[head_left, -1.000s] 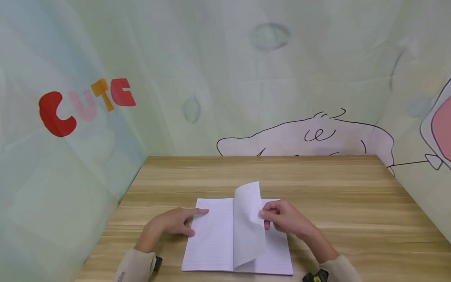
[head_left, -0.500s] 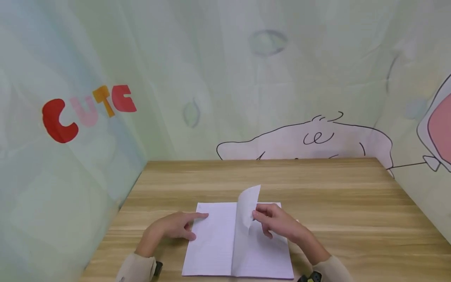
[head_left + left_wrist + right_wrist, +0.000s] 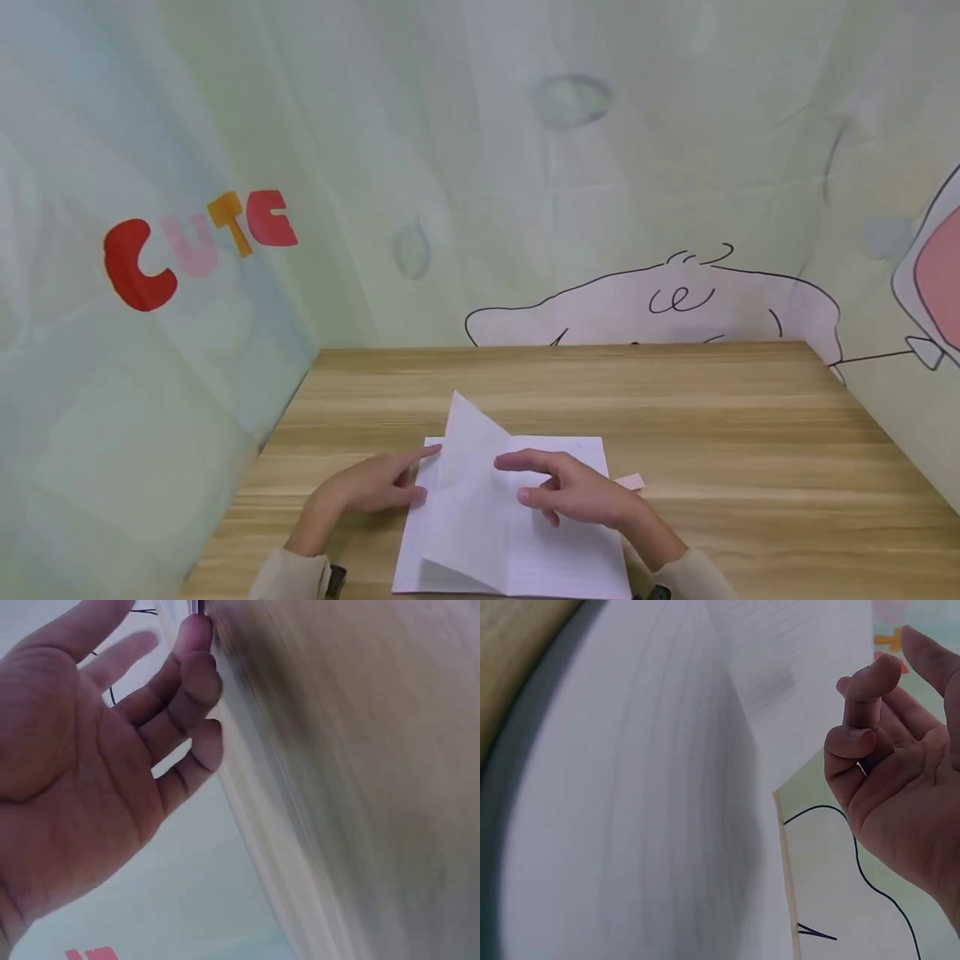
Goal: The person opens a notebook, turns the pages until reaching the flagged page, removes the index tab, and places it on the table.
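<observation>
An open notebook (image 3: 562, 550) with lined white pages lies on the wooden table in the head view. One loose page (image 3: 472, 492) stands raised, leaning over toward the left half. My right hand (image 3: 573, 487) is over the right half, its index finger stretched out to the raised page near the spine; nothing is pinched. In the right wrist view, the other fingers of that hand (image 3: 904, 742) bend loosely. At the notebook's left edge my left hand (image 3: 375, 483) rests with index finger and thumb on the paper, the index tip close beside the raised page.
A small pale pink block (image 3: 630, 482) lies just right of the notebook, partly behind the right wrist. The wooden table (image 3: 750, 433) reaches back to a printed fabric wall (image 3: 420, 167), with more fabric at both sides.
The page that my right thumb and fingers pinched has swung leftward past the spine, and they have let go of it. The left hand stays at the left edge. The pink block has come into view.
</observation>
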The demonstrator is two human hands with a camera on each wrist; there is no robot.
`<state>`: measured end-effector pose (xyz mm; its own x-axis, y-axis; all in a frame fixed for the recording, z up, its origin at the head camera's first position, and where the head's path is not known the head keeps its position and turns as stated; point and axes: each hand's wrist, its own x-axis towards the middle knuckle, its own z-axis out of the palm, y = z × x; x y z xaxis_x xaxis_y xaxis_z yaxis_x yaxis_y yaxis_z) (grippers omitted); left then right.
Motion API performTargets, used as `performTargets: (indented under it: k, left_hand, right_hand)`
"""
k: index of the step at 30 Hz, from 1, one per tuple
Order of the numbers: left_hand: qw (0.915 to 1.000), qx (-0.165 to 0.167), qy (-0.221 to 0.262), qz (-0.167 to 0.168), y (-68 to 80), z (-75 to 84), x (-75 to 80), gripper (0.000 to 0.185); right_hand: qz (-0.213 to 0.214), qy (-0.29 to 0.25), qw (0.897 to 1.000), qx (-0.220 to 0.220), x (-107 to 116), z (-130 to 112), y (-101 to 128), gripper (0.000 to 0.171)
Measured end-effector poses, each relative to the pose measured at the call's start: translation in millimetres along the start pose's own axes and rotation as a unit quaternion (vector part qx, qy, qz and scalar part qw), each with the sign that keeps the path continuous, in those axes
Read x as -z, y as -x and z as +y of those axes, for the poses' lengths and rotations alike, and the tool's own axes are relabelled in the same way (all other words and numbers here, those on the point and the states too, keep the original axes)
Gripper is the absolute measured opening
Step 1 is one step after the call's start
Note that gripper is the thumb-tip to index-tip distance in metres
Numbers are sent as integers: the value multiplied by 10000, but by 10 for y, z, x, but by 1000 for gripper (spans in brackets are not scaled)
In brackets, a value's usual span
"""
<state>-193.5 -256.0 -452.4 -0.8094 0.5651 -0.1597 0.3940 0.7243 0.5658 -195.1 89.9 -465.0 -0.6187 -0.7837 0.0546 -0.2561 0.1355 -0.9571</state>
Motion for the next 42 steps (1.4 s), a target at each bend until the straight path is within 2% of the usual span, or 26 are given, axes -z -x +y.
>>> performTargets:
  k: [5, 11, 16, 18, 22, 25, 29, 35, 42]
  left_hand:
    - [9981, -124, 126, 584, -38, -4, -29, 65]
    - [9950, -172, 302, 937, -56, -7, -52, 81]
    - [9953, -425, 149, 857, -64, -23, -60, 58]
    - [9957, -410, 18, 835, -71, -29, -61, 49]
    - [9950, -293, -236, 922, -77, -34, -70, 44]
    - [9938, -376, -369, 976, -69, -37, -78, 40]
    - [9936, -503, -406, 926, -47, -40, -74, 39]
    - [9969, -179, -106, 753, -36, -21, -50, 36]
    - [9972, 64, -331, 674, -45, -1, -48, 35]
  right_hand:
    - [-226, -30, 9997, -28, -60, 49, 19, 51]
    - [-454, -106, 9988, -134, -94, 100, 60, 53]
    - [-458, 149, 9986, -225, -85, 143, 111, 50]
    - [-328, 426, 9982, -282, -67, 151, 140, 48]
    - [-10, 966, 9939, -523, 0, 140, 214, 44]
    - [154, 1165, 9907, -688, 68, 125, 278, 42]
    - [329, 1348, 9878, -701, 164, 120, 360, 42]
    - [759, 1662, 9799, -799, 256, 154, 464, 43]
    - [1462, 1773, 9665, -1139, 296, 183, 535, 37]
